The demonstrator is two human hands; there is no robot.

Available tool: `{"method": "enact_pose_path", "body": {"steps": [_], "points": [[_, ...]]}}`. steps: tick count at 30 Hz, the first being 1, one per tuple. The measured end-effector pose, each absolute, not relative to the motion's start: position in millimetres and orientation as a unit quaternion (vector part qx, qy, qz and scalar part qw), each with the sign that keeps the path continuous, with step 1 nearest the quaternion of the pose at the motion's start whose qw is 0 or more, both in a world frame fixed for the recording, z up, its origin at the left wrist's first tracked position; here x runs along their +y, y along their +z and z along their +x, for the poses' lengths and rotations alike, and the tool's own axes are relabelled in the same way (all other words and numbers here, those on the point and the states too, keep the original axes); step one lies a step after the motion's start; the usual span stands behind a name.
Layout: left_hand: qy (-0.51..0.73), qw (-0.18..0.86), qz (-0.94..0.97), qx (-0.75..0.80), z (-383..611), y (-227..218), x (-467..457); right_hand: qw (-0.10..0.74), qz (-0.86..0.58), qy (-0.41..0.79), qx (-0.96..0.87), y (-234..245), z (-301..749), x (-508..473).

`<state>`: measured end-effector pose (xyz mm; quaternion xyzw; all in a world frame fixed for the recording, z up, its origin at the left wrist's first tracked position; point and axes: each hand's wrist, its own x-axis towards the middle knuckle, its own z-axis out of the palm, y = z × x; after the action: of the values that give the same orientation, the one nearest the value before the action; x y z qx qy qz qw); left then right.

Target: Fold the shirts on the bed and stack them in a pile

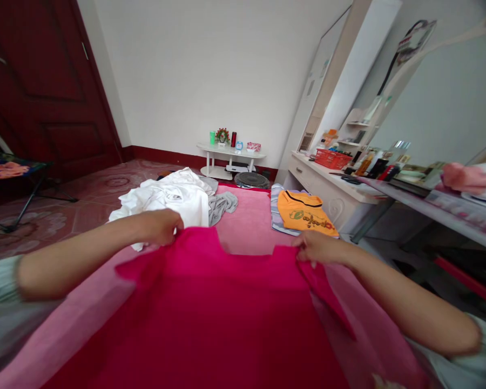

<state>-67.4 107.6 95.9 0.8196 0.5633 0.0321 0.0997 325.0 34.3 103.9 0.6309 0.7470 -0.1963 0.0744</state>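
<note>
A bright pink-red T-shirt (227, 313) is spread wide in front of me, its neckline at the far side and its lower part running out of the bottom of the view. My left hand (162, 227) is closed on the left shoulder, and the left sleeve hangs below it. At the right shoulder, my right hand (314, 248) pinches the cloth between thumb and fingers, with the right sleeve drooping beneath. Under the shirt lies a pink cover (247, 216).
White clothes (166, 197) are heaped at the far left beside a grey garment (222, 207). A folded orange shirt (305, 210) rests on other folded clothes at the right. A white dresser (332, 183) and a cluttered table (429, 197) border the right side.
</note>
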Motion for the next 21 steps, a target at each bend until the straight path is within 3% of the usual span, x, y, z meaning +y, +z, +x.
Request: {"method": "enact_pose_path", "body": {"steps": [3, 6, 9, 13, 18, 21], "points": [[0.095, -0.052, 0.771, 0.627, -41.7, 96.9, 131.8, -0.112, 0.708, 0.098, 0.691, 99.0, 318.5, 46.0], [0.169, -0.149, 0.795, 0.563, -20.7, 66.4, 116.2, -0.200, 0.634, 0.154, 0.731, 64.7, 298.8, 18.2], [0.165, -0.092, 0.868, 0.459, -9.5, 19.0, 85.1, -0.184, 0.566, 0.062, 0.801, 24.1, 281.8, -19.5], [0.135, -0.010, 0.907, 0.399, -8.1, -26.8, 64.0, -0.104, 0.513, -0.023, 0.852, 0.9, 295.6, -25.3], [0.127, 0.004, 0.902, 0.413, -9.7, -38.4, 66.8, -0.082, 0.759, 0.063, 0.643, 8.6, 351.7, 10.3], [0.137, 0.001, 0.899, 0.417, -8.3, -38.2, 66.1, -0.114, 0.793, 0.120, 0.587, 10.1, 358.6, 15.2]]}}
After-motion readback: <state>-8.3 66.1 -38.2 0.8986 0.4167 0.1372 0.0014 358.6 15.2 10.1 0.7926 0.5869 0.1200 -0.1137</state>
